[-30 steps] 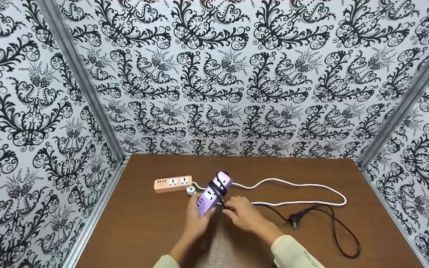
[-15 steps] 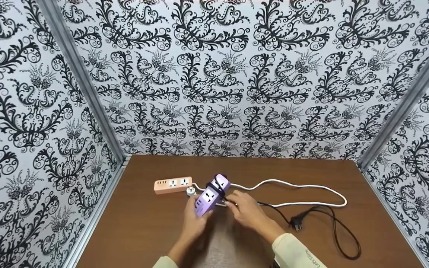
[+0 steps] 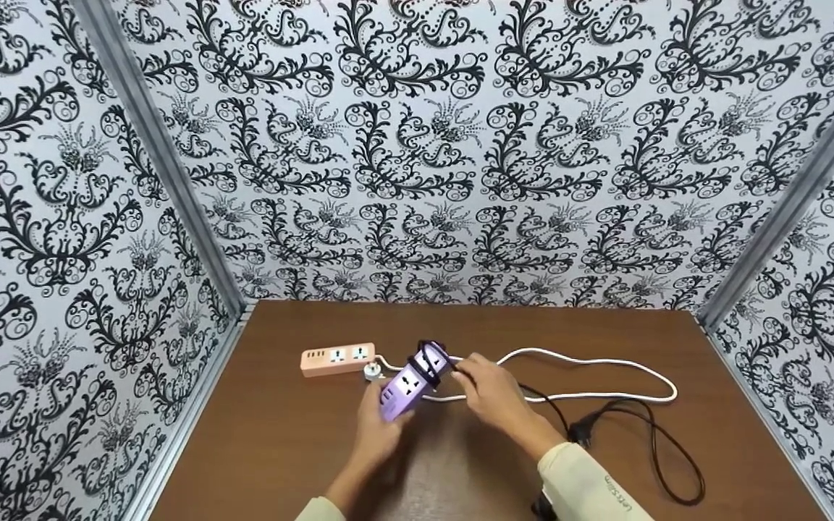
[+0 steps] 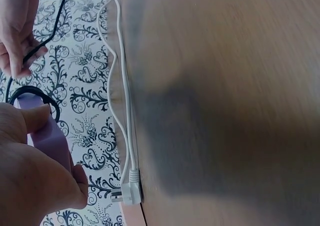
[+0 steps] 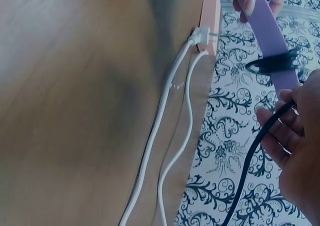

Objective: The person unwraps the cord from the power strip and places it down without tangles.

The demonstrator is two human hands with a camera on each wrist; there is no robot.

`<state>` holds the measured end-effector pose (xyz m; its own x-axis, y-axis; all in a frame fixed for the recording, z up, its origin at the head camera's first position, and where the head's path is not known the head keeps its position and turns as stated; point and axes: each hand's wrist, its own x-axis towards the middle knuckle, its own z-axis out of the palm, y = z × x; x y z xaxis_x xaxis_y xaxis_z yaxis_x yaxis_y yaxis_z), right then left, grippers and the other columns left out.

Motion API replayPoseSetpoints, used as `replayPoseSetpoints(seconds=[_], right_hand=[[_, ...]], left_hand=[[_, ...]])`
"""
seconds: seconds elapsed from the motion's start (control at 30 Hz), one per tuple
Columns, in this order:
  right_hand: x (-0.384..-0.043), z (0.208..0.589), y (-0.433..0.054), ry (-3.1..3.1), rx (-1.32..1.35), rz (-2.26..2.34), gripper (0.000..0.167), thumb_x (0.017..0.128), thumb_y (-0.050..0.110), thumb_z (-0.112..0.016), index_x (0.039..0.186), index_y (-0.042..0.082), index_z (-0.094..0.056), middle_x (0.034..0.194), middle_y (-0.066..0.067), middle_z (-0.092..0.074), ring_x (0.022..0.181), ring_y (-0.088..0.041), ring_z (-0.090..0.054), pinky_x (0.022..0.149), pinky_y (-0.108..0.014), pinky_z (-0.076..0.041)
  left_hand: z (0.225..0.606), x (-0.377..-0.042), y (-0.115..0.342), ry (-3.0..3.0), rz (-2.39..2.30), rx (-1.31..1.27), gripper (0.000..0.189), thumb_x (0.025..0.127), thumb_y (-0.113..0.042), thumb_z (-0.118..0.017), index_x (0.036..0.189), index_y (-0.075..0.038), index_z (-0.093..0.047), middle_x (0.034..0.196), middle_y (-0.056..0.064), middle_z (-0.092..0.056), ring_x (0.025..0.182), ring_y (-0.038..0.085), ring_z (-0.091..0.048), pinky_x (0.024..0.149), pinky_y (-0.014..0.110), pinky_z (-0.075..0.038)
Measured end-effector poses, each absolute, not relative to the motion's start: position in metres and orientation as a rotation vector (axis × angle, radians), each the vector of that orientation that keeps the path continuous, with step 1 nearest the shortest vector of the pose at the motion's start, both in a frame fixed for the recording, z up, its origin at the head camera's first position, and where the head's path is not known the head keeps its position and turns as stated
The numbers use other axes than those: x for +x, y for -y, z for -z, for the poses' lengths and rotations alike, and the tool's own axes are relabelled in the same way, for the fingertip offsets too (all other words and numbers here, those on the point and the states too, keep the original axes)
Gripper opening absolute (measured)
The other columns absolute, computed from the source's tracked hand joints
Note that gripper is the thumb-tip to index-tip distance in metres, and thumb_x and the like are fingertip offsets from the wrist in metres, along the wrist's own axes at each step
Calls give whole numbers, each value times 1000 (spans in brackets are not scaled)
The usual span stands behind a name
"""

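My left hand [image 3: 377,430] grips a purple power strip [image 3: 404,391] by its lower end, tilted and raised over the table. Several loops of black cable [image 3: 426,367] go around the strip's upper part. Just right of the strip, my right hand [image 3: 493,391] pinches that black cable between thumb and fingers. In the right wrist view the held cable [image 5: 250,153] hangs down from the fingers. The cable's black plug [image 3: 582,432] is near the right forearm, partly hidden by the sleeve.
A peach power strip [image 3: 337,359] lies at the table's back left, its white plug [image 3: 372,371] beside it. Its white cable [image 3: 605,361] makes a long loop to the right. More black cable [image 3: 692,470] curves over the brown table [image 3: 258,449]. Patterned walls surround it.
My right hand has moved up and right, drawing the black cable around toward the strip's upper end. The left hand keeps its grip with little movement.
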<state>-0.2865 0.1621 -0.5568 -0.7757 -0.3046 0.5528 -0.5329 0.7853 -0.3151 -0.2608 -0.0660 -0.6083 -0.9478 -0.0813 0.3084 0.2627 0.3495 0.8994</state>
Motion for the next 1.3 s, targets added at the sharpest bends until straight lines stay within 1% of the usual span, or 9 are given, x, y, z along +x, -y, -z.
replayPoseSetpoints(seconds=[0.17,0.37,0.57,0.8,0.97,1.07,1.13,1.23,1.3], right_hand=[[-294,557,-172,2474,603,-598,10,101,18,-70,96,9,-73,84,-5,-65,73,-27,-64,68,-42,-52],[-301,562,-192,2469,597,-568,7,97,14,-75,95,7,-73,84,-9,-65,72,-32,-64,69,-44,-52],[-299,571,-218,2635,499,-518,10,97,17,-75,101,7,-76,95,-10,-69,87,-36,-69,81,-50,-53],[-293,582,-243,2829,452,-396,14,98,21,-75,102,7,-75,103,-14,-73,103,-36,-70,93,-54,-50],[-288,589,-257,2898,403,-462,19,99,18,-74,109,3,-76,121,-22,-75,125,-44,-66,109,-62,-48],[-285,593,-264,2926,390,-526,20,101,18,-71,111,2,-76,126,-24,-75,132,-47,-63,115,-66,-45],[-283,596,-266,2935,390,-541,18,101,17,-71,109,3,-76,125,-24,-75,133,-48,-63,115,-66,-44],[-281,599,-268,2938,391,-540,17,102,18,-70,107,4,-76,122,-21,-77,132,-48,-64,115,-64,-45],[-280,599,-267,2916,403,-525,14,101,18,-72,104,4,-77,116,-20,-79,128,-47,-67,113,-64,-47]], left_hand=[[608,-261,71,2311,1619,-178,53,76,5,-87,122,-2,-62,117,12,-71,104,23,-65,93,32,-51],[605,-264,79,2261,1644,-134,53,76,5,-88,121,-4,-62,113,11,-70,102,21,-63,92,32,-51],[613,-266,97,2250,1636,-80,50,77,5,-86,121,-3,-62,112,11,-70,103,21,-63,93,33,-51],[626,-266,117,2259,1575,13,47,81,4,-84,121,-1,-61,111,13,-68,101,20,-61,92,33,-49],[628,-267,122,2276,1559,63,47,81,4,-83,122,-1,-61,112,13,-67,101,21,-60,92,34,-47],[626,-268,121,2268,1530,69,48,80,4,-84,122,-1,-61,113,14,-67,102,22,-60,92,35,-46],[625,-269,121,2267,1508,59,48,80,4,-84,121,-1,-61,113,14,-67,103,22,-60,92,35,-46],[622,-270,119,2289,1507,54,47,82,3,-84,122,-1,-61,113,13,-66,104,23,-60,93,35,-46],[621,-270,119,2306,1522,59,47,83,2,-83,124,-2,-60,115,13,-67,105,23,-60,94,36,-46]])
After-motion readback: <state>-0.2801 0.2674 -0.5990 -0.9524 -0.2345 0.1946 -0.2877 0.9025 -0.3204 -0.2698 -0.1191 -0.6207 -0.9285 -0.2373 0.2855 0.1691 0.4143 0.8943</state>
